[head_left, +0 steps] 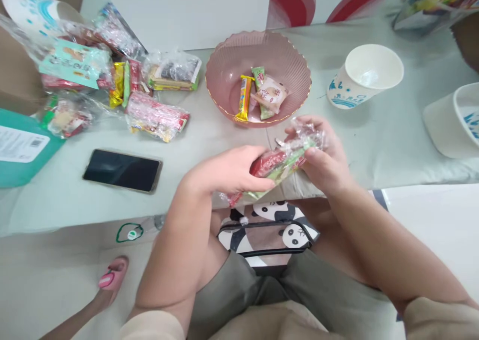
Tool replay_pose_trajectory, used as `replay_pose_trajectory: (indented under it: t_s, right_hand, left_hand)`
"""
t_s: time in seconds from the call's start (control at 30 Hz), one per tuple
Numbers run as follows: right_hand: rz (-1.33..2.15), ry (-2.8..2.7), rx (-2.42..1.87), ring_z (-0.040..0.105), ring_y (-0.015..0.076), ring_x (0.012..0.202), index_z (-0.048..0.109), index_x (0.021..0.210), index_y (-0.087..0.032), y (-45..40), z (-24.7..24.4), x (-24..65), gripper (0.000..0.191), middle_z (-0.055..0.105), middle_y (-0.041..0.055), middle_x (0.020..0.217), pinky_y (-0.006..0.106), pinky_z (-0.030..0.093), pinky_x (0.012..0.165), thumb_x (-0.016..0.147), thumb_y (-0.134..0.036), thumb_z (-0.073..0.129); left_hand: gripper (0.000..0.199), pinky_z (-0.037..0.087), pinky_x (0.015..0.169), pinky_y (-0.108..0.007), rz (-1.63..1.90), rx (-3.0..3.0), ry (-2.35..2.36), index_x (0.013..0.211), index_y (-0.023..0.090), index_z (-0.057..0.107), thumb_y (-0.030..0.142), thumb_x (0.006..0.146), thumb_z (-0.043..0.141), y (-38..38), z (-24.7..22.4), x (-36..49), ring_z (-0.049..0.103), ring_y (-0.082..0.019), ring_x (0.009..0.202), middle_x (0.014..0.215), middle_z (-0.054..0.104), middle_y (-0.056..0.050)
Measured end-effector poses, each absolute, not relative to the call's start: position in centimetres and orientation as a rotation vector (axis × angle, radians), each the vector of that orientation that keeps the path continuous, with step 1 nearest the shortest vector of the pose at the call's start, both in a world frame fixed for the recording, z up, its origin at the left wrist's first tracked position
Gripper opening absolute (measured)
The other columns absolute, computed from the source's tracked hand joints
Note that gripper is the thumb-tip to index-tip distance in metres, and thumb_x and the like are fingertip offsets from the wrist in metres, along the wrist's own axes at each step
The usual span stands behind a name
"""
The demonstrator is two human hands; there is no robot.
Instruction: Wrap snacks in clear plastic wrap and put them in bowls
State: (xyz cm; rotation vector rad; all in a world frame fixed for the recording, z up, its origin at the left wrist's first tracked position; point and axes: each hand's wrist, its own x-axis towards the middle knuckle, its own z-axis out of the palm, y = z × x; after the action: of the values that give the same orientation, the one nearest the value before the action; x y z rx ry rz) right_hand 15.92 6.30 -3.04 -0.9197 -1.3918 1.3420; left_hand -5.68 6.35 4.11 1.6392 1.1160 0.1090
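Note:
Both hands grip one clear plastic bag of wrapped snacks (pixel 281 166), with red and green packets showing through it, just above the table's front edge. My left hand (pixel 234 168) is wrapped round the bag's left part. At the other end, my right hand (pixel 326 155) pinches the crinkled plastic with thumb and fingers. Right behind the hands stands a pink fluted bowl (pixel 224 76) with a gilt rim. Inside it lie a yellow-orange packet (pixel 244 98), a pale round-cake packet (pixel 272 94) and green packets partly beneath that one.
Several bagged snacks (pixel 159 114) are heaped at the left, near a tipped paper cup (pixel 33 16). A phone (pixel 122 170) lies in front of them. Paper cups (pixel 340 88) stand at the right, with a clear tub (pixel 422 11) of packets behind. A panda-print bag (pixel 269 235) sits below the table edge.

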Motion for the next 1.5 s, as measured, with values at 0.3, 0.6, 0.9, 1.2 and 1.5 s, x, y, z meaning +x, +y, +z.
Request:
replay_pose_trajectory:
  t_s: [0.3, 0.6, 0.9, 1.2, 1.5]
  right_hand:
    - [0.854, -1.727, -1.322, 0.068, 0.0251, 0.108, 0.073, 0.107, -0.024, 6.9, -3.7, 15.7, 0.021, 0.073, 0.0082, 0.111, 0.047, 0.054, 0.101, 0.1, -0.037, 0.059]
    - [0.504, -1.686, -1.316, 0.063, 0.0233, 0.097, 0.078, 0.103, -0.025, 8.5, -5.3, 16.1, 0.018, 0.061, 0.0071, 0.095, 0.046, 0.055, 0.093, 0.099, -0.031, 0.062]
    - [0.926, -1.341, -0.914, 0.069, 0.0172, 0.101, 0.076, 0.096, -0.028, 8.7, -6.3, 15.1, 0.011, 0.07, 0.0011, 0.104, 0.036, 0.058, 0.091, 0.09, -0.037, 0.075]
    - [0.879, -1.159, -1.015, 0.07, 0.0121, 0.087, 0.067, 0.08, -0.022, 8.5, -5.4, 14.4, 0.01, 0.074, -0.0008, 0.093, 0.027, 0.057, 0.079, 0.082, -0.014, 0.073]
    - [0.886, -1.272, -1.084, 0.073, 0.0156, 0.093, 0.067, 0.091, -0.023, 7.9, -4.7, 14.2, 0.006, 0.075, 0.0015, 0.098, 0.034, 0.062, 0.089, 0.087, -0.019, 0.066]
  left_hand:
    - [0.022, 0.038, 0.055, -0.032, 0.056, 1.794, 1.537, 0.089, 0.024, 0.049, 0.038, 0.079, 0.063, 5.6, 1.6, -2.9, 0.06, -0.02, 0.063, 0.079, 0.065, -0.002]
    - [0.035, 0.055, 0.091, -0.043, 0.41, 1.569, 1.428, 0.108, 0.02, 0.059, 0.046, 0.087, 0.069, 6.1, 0.0, -1.7, 0.069, -0.029, 0.106, 0.118, 0.072, -0.011]
    - [0.065, 0.057, 0.099, -0.04, 0.719, 1.16, 0.951, 0.136, 0.023, 0.044, 0.038, 0.082, 0.078, 6.8, -1.8, -3.1, 0.067, -0.026, 0.12, 0.128, 0.069, -0.008]
    - [0.068, 0.051, 0.107, -0.045, 0.818, 1.323, 1.139, 0.135, 0.025, 0.04, 0.034, 0.08, 0.079, 6.1, -2.9, -1.6, 0.063, -0.029, 0.125, 0.134, 0.064, -0.008]
    - [0.064, 0.051, 0.112, -0.054, 0.824, 1.357, 1.461, 0.137, 0.029, 0.039, 0.031, 0.086, 0.078, 5.2, -1.5, 0.3, 0.064, -0.034, 0.129, 0.134, 0.064, -0.009]
